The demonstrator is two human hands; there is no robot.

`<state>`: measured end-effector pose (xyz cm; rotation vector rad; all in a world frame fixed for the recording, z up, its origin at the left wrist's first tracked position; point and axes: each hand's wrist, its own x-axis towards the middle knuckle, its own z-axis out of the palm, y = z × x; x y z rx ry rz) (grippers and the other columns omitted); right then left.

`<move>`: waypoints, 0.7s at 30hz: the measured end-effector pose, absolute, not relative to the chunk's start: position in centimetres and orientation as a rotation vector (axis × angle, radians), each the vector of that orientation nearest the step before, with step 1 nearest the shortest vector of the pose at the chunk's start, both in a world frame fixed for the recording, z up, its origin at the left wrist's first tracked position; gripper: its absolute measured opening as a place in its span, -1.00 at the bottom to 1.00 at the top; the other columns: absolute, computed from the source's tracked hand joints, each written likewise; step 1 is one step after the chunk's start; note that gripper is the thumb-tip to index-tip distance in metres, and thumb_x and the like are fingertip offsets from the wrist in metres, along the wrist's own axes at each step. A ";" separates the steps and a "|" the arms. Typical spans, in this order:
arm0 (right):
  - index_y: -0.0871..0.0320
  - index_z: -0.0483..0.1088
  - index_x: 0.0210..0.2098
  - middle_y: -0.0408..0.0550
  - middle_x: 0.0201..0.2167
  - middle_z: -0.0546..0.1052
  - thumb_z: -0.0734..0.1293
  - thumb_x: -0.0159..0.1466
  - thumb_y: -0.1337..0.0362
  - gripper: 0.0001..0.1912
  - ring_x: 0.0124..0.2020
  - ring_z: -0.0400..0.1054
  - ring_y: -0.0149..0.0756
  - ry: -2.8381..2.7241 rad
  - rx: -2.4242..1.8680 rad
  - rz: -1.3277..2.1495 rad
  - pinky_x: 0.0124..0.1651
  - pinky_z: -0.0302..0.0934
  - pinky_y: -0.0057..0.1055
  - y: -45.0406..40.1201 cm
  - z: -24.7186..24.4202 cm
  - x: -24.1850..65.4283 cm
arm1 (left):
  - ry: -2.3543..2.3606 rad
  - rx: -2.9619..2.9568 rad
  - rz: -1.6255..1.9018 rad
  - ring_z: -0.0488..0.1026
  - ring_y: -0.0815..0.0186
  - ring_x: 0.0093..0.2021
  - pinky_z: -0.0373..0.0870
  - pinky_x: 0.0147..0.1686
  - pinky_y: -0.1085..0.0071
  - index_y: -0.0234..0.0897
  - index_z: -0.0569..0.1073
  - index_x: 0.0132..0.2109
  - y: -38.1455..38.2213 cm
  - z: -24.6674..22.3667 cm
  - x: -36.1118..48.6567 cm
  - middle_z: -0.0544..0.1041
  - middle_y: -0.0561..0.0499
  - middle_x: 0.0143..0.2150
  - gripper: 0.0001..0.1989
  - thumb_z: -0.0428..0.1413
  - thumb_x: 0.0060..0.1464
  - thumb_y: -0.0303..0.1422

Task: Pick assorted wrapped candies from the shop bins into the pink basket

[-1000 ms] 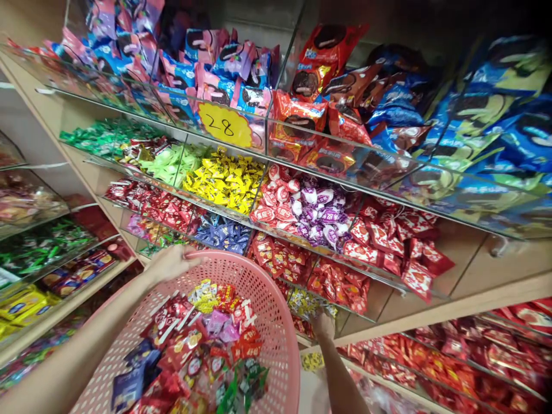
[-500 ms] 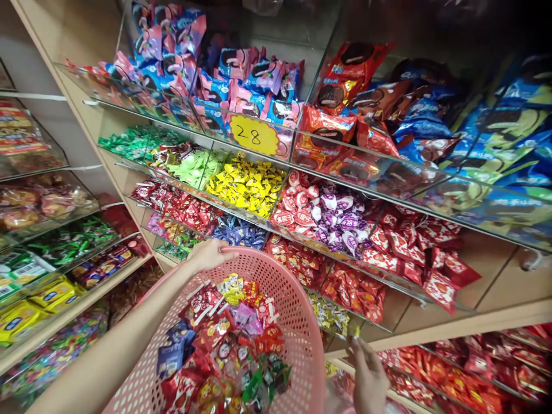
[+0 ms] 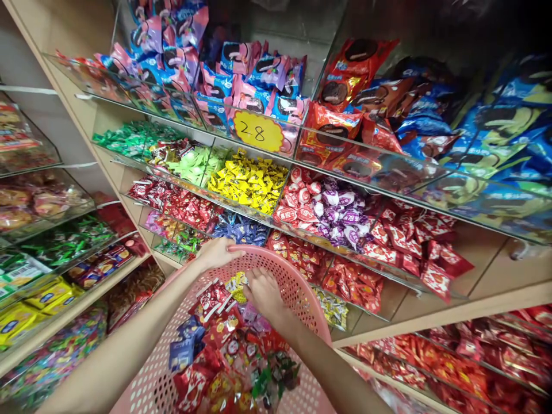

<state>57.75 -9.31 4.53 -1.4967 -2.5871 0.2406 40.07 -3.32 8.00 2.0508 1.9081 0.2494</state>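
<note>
My left hand [image 3: 219, 253] is closed over the far rim of a pink perforated plastic basket [image 3: 302, 276]. The basket holds a mix of wrapped candies: red packets [image 3: 192, 379], dark blue packets [image 3: 183, 353], a lilac one, and dark green ones [image 3: 276, 374]. Inside the basket, my right hand [image 3: 265, 293] is over the pile with its fingers curled together. Its fingertips are beside yellow-and-white wrapped candies [image 3: 237, 284]; whatever they pinch, if anything, is hidden.
Clear-fronted shelves ahead carry yellow candies [image 3: 248, 181], purple-and-white candies [image 3: 342, 210] and red packets [image 3: 353, 284]. Above hangs a yellow price tag [image 3: 259, 131] marked 28, below wrapped cookies [image 3: 254, 75]. More shelves of packets [image 3: 43, 293] stand at left.
My right hand has moved left from the lower shelf, where it held a small yellow-wrapped candy, into the basket. My left hand still grips the rim. The view has shifted slightly.
</note>
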 end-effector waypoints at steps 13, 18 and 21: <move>0.28 0.36 -0.06 0.17 -0.13 0.54 0.17 0.32 0.31 -0.73 -0.06 0.36 -0.08 -2.572 -1.641 0.081 -0.02 0.21 -0.18 -8.5 3.8 52.8 | 1.928 2.053 0.266 0.50 0.18 -0.35 0.22 -0.42 0.39 -0.13 0.54 -0.30 -3.0 9.4 39.7 0.55 0.00 -0.41 -0.44 -0.07 -0.04 0.22; 0.30 0.35 -0.05 0.24 -0.10 0.51 0.23 0.31 0.21 -0.69 -0.03 0.33 -0.05 -2.545 -1.658 0.084 0.00 0.19 -0.14 -8.1 3.4 52.8 | 1.920 2.072 0.282 0.49 0.17 -0.34 0.20 -0.42 0.38 -0.14 0.53 -0.33 -3.2 9.9 39.9 0.54 0.00 -0.43 -0.44 -0.07 -0.03 0.21; 0.26 0.39 -0.05 0.17 -0.06 0.49 0.14 0.34 0.31 -0.71 -0.02 0.31 -0.10 -2.508 -1.627 0.108 0.02 0.18 -0.19 -7.7 3.9 53.2 | 1.918 2.068 0.287 0.49 0.19 -0.34 0.18 -0.44 0.39 -0.13 0.53 -0.31 -3.2 9.8 39.8 0.54 0.01 -0.42 -0.45 -0.06 -0.03 0.20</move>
